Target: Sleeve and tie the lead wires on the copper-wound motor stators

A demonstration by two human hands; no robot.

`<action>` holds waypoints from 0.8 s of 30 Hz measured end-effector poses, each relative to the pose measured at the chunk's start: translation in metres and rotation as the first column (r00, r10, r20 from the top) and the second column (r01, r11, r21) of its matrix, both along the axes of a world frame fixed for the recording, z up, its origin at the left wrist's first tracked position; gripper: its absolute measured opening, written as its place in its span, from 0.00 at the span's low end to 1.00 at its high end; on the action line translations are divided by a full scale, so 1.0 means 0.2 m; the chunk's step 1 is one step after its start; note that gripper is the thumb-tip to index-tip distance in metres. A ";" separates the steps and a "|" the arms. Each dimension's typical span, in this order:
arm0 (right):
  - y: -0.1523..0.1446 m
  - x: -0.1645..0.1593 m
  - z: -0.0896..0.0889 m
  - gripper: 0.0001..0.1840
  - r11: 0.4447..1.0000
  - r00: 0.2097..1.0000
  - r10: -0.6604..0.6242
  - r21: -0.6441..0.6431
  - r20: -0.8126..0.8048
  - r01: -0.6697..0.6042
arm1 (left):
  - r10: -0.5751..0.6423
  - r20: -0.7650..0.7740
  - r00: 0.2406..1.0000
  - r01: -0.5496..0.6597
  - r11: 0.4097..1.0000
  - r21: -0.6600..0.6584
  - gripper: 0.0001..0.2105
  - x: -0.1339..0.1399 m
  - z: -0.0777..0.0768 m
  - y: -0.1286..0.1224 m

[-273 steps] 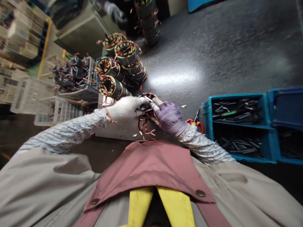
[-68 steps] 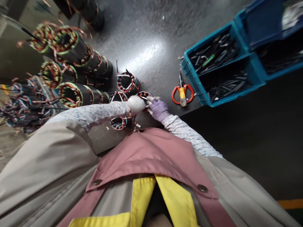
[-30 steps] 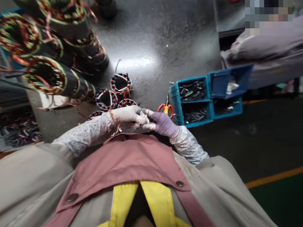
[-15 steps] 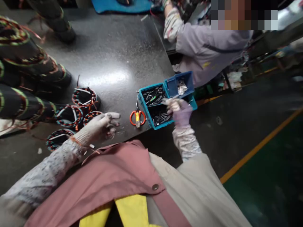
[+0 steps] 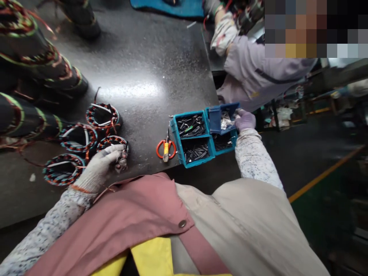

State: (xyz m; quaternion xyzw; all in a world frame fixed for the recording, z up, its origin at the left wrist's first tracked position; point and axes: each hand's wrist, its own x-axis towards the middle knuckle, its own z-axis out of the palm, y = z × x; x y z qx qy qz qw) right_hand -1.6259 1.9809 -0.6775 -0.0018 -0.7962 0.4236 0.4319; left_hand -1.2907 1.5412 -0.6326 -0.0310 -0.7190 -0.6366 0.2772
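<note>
My left hand (image 5: 105,165), in a pale knit glove, is closed with curled fingers at the near side of a wound stator (image 5: 112,140). Whatever its fingers hold, if anything, is hidden. My right hand (image 5: 245,120), in a purplish glove, is closed on the right rim of a small blue bin (image 5: 215,119) holding small whitish pieces. That bin sits tilted over the back right of a teal divided box (image 5: 180,151), whose compartments hold short black tubes (image 5: 197,151). Between my hands lie orange-handled scissors (image 5: 158,149) and a yellow-handled tool (image 5: 166,150).
More wound stators (image 5: 77,137) stand by my left hand. Stacked dark stators (image 5: 47,73) lie at the far left of the dark metal table (image 5: 138,57). A blue mat (image 5: 172,8) is at the back. A co-worker's sleeve (image 5: 253,73) is beyond the bins.
My right hand has moved right from over the teal box to the blue bin's rim. My left hand has drawn back left to the stator, its fingers curling. The view has shifted slightly.
</note>
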 end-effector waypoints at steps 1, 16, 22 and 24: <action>0.01 0.01 0.01 0.18 0.999 0.998 -0.036 0.011 0.051 0.035 | -0.004 -0.020 1.000 0.005 1.000 0.014 0.19 -0.01 0.00 -0.01; -0.10 0.12 0.11 0.13 0.936 0.979 0.204 -0.293 0.001 -0.194 | 0.050 -0.037 0.998 -0.042 0.984 0.174 0.17 0.05 -0.04 0.04; -0.14 0.14 0.10 0.15 0.954 0.996 0.086 -0.283 -0.038 -0.094 | 0.025 -0.022 0.999 -0.022 0.987 0.157 0.20 0.03 -0.07 0.03; -0.15 0.13 0.11 0.12 0.967 0.998 0.047 -0.251 -0.029 -0.053 | 0.010 -0.034 0.999 -0.004 0.986 0.164 0.21 0.02 -0.07 0.03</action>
